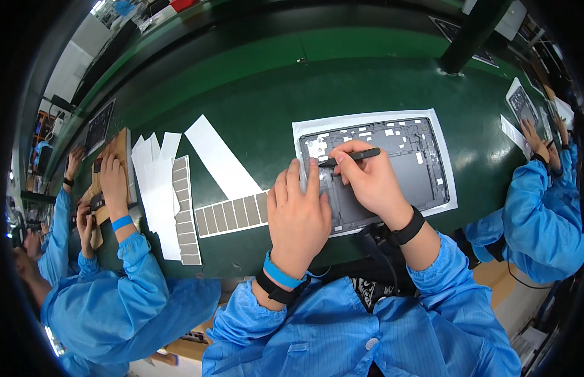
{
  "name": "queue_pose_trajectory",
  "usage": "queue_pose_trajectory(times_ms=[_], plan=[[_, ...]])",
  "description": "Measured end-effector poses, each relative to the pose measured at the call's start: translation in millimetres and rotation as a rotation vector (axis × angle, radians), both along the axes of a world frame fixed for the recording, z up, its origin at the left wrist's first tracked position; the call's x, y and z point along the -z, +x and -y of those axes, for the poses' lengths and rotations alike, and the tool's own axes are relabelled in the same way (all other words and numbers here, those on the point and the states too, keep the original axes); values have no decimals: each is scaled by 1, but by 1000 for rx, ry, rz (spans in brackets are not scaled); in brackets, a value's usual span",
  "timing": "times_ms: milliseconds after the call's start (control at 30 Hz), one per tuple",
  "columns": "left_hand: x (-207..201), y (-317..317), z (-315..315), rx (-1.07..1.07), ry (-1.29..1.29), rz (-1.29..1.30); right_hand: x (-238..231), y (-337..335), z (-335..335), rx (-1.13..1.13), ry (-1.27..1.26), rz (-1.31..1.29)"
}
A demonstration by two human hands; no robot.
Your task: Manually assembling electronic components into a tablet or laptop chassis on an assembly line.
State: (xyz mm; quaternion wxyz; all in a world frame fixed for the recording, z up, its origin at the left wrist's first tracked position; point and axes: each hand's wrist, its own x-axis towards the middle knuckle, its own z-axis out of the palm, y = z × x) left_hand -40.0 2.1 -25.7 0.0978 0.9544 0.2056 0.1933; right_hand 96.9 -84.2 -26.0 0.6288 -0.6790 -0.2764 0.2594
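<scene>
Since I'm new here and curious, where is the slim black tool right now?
In the head view, the slim black tool is in the right hand, right of centre, over the grey panel, near the left hand.

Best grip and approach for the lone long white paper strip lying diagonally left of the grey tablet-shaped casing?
I'd pinch the white paper strip by its far end, coming from the far side: that end lies flat, uncovered on green tabletop; the near end reaches the grey-patched white strip.
</scene>
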Motion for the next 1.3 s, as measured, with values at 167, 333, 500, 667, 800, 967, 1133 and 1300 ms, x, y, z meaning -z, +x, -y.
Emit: queue_pose_trajectory(times_ms=[167,333,500,667,800,967,1133,1300], plan=[[0,2,2,-17,0,8,-1,-2,1,28,-10,-9],[-7,-10,4,-22,-20,33,-9,9,13,285,259,-17],[-15,-83,-6,-23,-213,32,-35,-19,21,30,46,-70],[6,-92,0,-14,-93,-198,-11,-54,-7,-101,-51,24],[6,-92,1,-24,-95,-189,0,-57,-22,-69,-56,64],[8,-94,2,-29,-100,-170,-4,-55,-36,-77,-88,103],[8,-94,4,-25,-100,-154,-3,-58,-38,-105,-28,34],[6,-90,7,-7,-112,-146,-29,-41,-10,97,250,-115]])
